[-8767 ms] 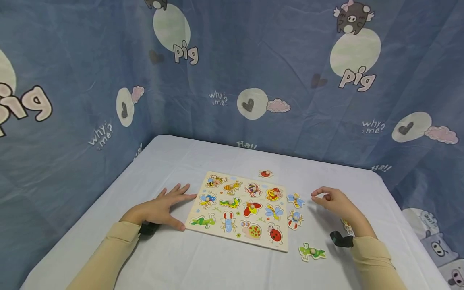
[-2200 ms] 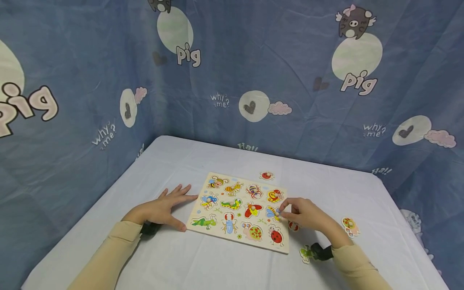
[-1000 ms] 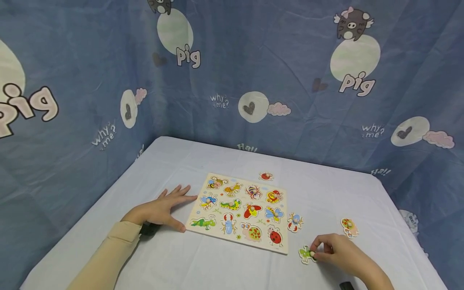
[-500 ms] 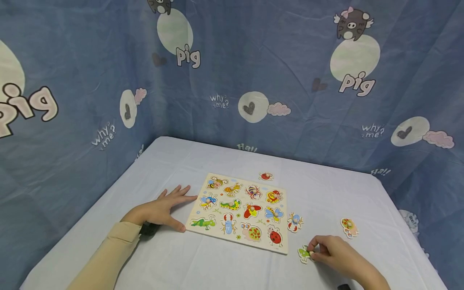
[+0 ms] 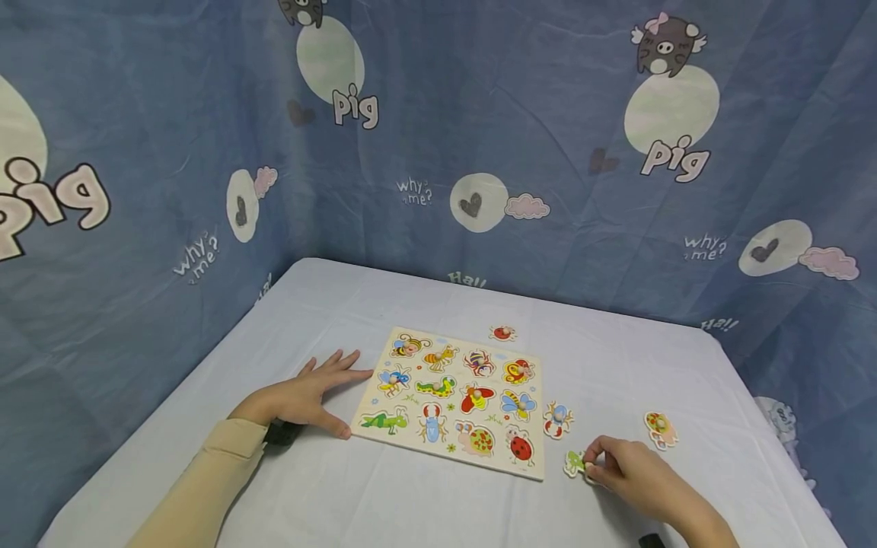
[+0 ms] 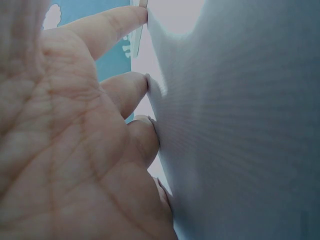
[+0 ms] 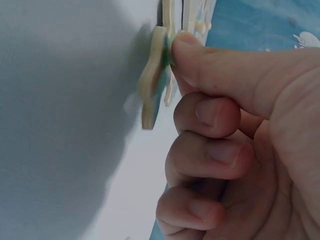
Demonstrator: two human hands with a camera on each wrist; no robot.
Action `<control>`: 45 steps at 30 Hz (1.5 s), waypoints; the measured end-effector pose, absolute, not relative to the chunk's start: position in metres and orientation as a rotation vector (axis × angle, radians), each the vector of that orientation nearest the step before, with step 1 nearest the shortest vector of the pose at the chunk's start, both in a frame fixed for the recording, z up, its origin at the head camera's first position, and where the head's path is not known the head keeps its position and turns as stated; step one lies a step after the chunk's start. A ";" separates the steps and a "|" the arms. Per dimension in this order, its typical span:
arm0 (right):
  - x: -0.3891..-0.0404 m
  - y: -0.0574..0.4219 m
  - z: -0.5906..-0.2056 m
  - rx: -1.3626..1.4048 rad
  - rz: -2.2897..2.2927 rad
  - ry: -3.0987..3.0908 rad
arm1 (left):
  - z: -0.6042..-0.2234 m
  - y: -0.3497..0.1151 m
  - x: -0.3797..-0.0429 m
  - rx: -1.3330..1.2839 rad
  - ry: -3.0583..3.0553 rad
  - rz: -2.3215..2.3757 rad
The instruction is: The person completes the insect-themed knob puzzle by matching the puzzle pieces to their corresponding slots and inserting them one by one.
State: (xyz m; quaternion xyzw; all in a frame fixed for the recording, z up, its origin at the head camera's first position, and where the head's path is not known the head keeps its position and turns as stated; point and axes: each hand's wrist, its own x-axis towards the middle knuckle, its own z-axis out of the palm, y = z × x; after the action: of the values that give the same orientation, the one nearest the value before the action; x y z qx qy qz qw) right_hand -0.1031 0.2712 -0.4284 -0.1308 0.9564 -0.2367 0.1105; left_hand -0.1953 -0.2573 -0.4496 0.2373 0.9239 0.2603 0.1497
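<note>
My right hand [image 5: 633, 476] pinches the green grasshopper puzzle piece [image 5: 572, 463] between thumb and forefinger, the other fingers curled under. In the right wrist view the piece [image 7: 152, 80] is seen edge-on over the cloth, its shadow beside it; in the head view the fingers hide part of it. My left hand [image 5: 308, 392] rests with spread fingers on the table, the forefinger and thumb at the left edge of the wooden insect board [image 5: 445, 455]. Knobbed pieces fill its upper two rows, among them the blue-winged dragonfly [image 5: 518, 404]. The bottom row shows pictures without knobs.
A stag beetle piece [image 5: 558, 420] lies just off the board's right edge. Farther right is a snail piece [image 5: 661, 430], and a ladybug piece [image 5: 503, 333] lies behind the board. White cloth covers the table [image 5: 384, 502]; a blue printed curtain [image 5: 411, 114] hangs behind.
The dragonfly piece has gone from the table into the board. My right hand then moved to the grasshopper piece, took hold of it and lifted it slightly. The left hand has stayed put.
</note>
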 end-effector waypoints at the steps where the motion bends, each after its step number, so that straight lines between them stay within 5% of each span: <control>1: -0.103 0.271 -0.428 -0.368 -0.687 2.820 | -0.449 -0.257 -0.195 0.683 2.656 0.749; 25: -0.113 0.282 -0.433 -0.162 -0.490 2.986 | -0.451 -0.257 -0.196 0.674 2.655 0.746; 45: -0.121 0.302 -0.433 -0.440 -0.787 2.787 | -0.451 -0.257 -0.196 0.675 2.658 0.746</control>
State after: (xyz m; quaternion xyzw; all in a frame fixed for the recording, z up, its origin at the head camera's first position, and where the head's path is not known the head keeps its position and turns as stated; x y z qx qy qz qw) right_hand -0.1213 0.3019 -0.4334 -0.1495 0.9461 -0.2671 0.1061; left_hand -0.1956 -0.2574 -0.4514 0.2350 0.9247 0.2595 0.1494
